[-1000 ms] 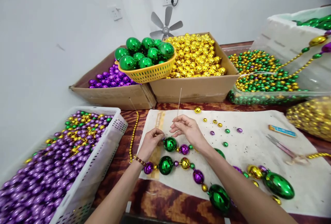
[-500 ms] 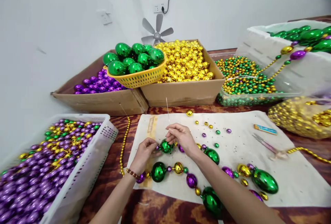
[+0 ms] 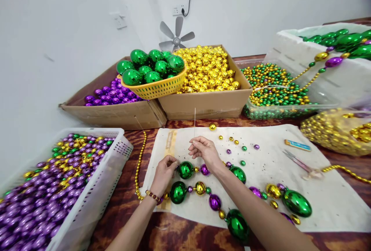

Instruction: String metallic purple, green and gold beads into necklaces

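- Brown worktop, backed by a white wall, is partly covered by a pale cloth.
- Upper bead strand is laid on the cloth, its left end just beside the left hand.
- Left thumb and fingertips are pinched together at that end; whether bead or cord is gripped cannot be told.
- Needle is held upright in the closed fingertips of the right hand.
- Stringing is judged to be in hand; a firm left pinch and a clear path for the needle appear to be called for.
- Small loose beads are scattered beyond the right hand; the lower bead row is set nearer the worktop's front edge.
- Scissors are placed at right, a white crate at left, cardboard boxes behind.
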A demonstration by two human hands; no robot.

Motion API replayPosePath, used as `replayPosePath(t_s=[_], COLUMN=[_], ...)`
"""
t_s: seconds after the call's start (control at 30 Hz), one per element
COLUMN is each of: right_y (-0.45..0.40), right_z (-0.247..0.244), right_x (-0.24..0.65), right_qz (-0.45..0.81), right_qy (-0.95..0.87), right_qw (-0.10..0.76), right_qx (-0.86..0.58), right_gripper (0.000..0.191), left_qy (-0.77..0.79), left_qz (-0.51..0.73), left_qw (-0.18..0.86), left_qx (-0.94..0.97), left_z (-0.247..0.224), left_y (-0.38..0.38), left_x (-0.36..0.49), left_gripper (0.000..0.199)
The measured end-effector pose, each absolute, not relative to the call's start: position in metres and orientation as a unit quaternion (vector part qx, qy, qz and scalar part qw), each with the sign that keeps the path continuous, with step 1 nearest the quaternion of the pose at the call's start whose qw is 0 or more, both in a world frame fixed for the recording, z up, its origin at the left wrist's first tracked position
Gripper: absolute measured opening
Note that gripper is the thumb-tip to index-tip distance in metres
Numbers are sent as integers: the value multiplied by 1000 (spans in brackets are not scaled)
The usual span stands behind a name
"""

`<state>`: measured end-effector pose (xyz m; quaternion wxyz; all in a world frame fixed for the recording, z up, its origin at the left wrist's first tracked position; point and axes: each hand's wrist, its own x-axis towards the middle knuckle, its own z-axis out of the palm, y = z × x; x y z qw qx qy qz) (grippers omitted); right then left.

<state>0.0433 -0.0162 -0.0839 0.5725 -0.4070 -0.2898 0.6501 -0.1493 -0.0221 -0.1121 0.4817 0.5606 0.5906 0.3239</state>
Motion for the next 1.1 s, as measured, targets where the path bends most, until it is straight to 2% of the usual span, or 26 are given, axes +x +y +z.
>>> replayPosePath(t_s=[0.1, 0.27, 0.43, 0.57, 0.67, 0.73, 0.93, 1.1], right_y=[-17, -18, -17, -17, -17, -16, -14, -13], right_z=[-85, -94, -103, -101, -97, -94, -90, -98], right_x=[44, 38, 34, 35, 34, 34, 38, 37], right_qz=[646, 647, 641, 608, 588, 584, 580, 579], right_qy=[-304, -326, -344, -376, -391, -398, -409, -413], right_qw=[568, 537, 499, 488, 476, 468, 465, 467], right_qx=[-410, -432, -471, -500, -524, -531, -530, -526], right_gripper=[29, 27, 17, 15, 19, 22, 27, 23], left_qy=[593, 611, 561, 433, 393, 396, 446, 477], left_qz=[326, 278, 389, 331, 295, 286, 225, 196], left_qw=[447, 446, 267, 311, 389, 402, 364, 344], left_qx=[585, 593, 680, 779, 780, 774, 786, 785], left_z=[-113, -106, -54, -22, -28, -42, -80, -81], left_y=[-20, -12, -10, 6, 37, 60, 102, 107], left_x=[-149, -156, -131, -62, -5, 23, 54, 51], left_gripper=[15, 15, 13, 12, 11, 13, 20, 15])
